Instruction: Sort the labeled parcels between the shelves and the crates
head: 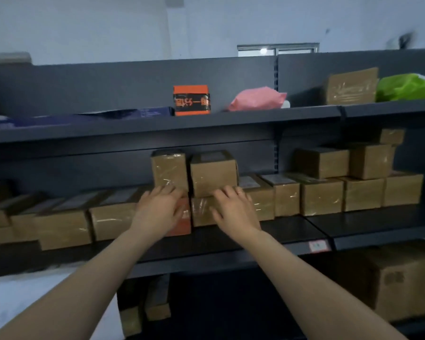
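shelf dark grey, wall pale

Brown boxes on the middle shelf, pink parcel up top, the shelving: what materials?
Brown boxes: apparently cardboard, matte, with glossy clear tape catching glints. Pink parcel: likely a soft plastic mailer, since it slumps and wrinkles. Shelving: probably painted metal, dark grey matte, with a slotted upright.
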Motion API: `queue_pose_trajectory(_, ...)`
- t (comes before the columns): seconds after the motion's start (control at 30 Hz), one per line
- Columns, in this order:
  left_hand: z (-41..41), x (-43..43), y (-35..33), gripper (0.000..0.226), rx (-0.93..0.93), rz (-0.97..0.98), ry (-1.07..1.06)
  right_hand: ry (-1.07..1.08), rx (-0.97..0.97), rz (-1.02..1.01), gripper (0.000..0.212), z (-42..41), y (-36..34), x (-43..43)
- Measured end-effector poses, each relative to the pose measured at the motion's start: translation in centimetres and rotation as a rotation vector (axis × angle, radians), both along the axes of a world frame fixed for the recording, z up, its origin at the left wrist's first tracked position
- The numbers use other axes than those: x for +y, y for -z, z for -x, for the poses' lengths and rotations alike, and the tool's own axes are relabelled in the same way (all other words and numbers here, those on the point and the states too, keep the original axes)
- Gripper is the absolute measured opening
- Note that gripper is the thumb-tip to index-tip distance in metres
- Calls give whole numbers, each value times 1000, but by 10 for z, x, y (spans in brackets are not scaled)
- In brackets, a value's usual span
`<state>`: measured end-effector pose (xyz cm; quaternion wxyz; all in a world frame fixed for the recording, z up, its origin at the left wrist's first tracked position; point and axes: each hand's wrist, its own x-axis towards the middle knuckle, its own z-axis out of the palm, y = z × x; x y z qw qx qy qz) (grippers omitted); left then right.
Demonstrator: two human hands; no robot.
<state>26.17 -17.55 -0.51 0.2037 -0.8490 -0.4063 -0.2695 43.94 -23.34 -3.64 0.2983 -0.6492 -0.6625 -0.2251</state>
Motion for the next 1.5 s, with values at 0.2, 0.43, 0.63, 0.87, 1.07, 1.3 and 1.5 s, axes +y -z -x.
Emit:
queue_pose_trajectory(0.2,14,38,1,43,4,15,42,95,-73,12,42,16,-13,40)
queue_pose_trajectory(0.43,-9,80,-13,50,6,-135,61,186,-247,17,71,-8,-35,93)
queue_pose_trajectory(0.63,-39,118,-25,78,-12,-110,-91,171,-316,57,94,-33,-40,131)
queue_pose_trajectory(0.87,-60,127,-27,68,-161,57,-207,120,-293,-357,52,-37,-18,140)
queue_pose_trajectory(1.07,-60,128,-17,36,-336,-262,-168,-70,-162,-556,35,-44,-21,141)
queue_pose_trajectory(1.3,-51,113,-1,33,-470,-299,-45,-13,49,-561,36,-42,-26,132)
queue_pose_trajectory(1.5,-52,106,-24,12,-721,-81,-15,99,360,-322,41,-32,-54,120)
